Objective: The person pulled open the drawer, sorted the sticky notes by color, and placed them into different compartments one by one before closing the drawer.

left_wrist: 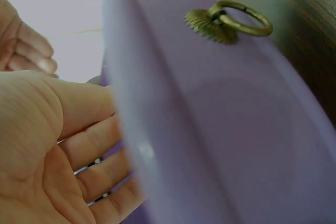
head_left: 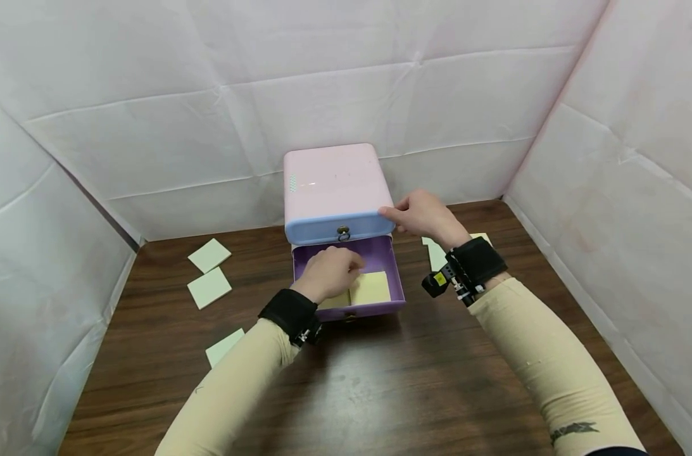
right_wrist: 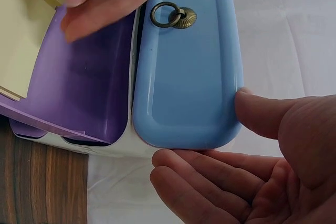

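Sticky notes [head_left: 370, 288], pale yellow, lie inside the purple drawer [head_left: 387, 258] that stands pulled out from the bottom of a small pink drawer box [head_left: 330, 183]. We see our left hand [head_left: 328, 272] reaching down into that drawer, its fingers loosely extended over the notes; from the left wrist view the fingers [left_wrist: 100, 166] look relaxed and nearly straight, and we cannot tell whether they pinch a sheet. Our right hand [head_left: 422, 214] rests against the right end of the blue upper drawer front [right_wrist: 186, 72], thumb [right_wrist: 262, 114] touching its edge and the other fingers spread beneath it, gripping nothing. A brass ring pull [right_wrist: 172, 16] sits on the blue front, and another ring pull [left_wrist: 231, 20] on the purple front.

The drawer box stands at the far middle of a dark wood-grain tabletop [head_left: 357, 386]. More pale green notes [head_left: 209, 271] lie scattered on the tabletop to the left, well apart from the box, with one further sheet [head_left: 225, 347] near our left forearm. A few other sheets [head_left: 437, 254] lie just beside the box on the right, partly hidden by our right wrist. White creased sheeting [head_left: 152, 95] walls in the tabletop at the back and on both sides. Both forearms wear beige sleeves and black wrist straps.
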